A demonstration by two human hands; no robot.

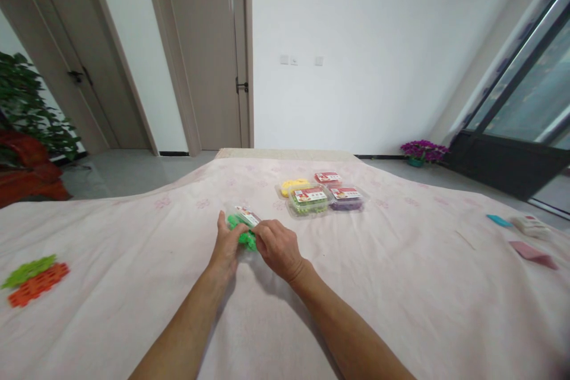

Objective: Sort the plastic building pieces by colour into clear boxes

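In front of me, both hands grip a clear plastic box (247, 214) with bright green pieces (247, 241) inside and a printed label on its lid. My left hand (226, 241) holds the box's near left side, thumb laid over it. On the right edge, my right hand (279, 246) has its fingers closed at the lid. Whether the lid is fully closed cannot be made out. Farther back stand similar boxes: one with green pieces (308, 200), one with purple pieces (346, 196), one with yellow pieces (294, 186) and one with a red label (328, 177).
Interlocking green plastic pieces (30, 271) and orange ones (39, 285) lie at the left on the pale pink cloth (146, 261). Far right are a blue item (499, 221), a white packet (531, 227) and a pink folded item (533, 254). A thin stick (465, 240) lies nearer.
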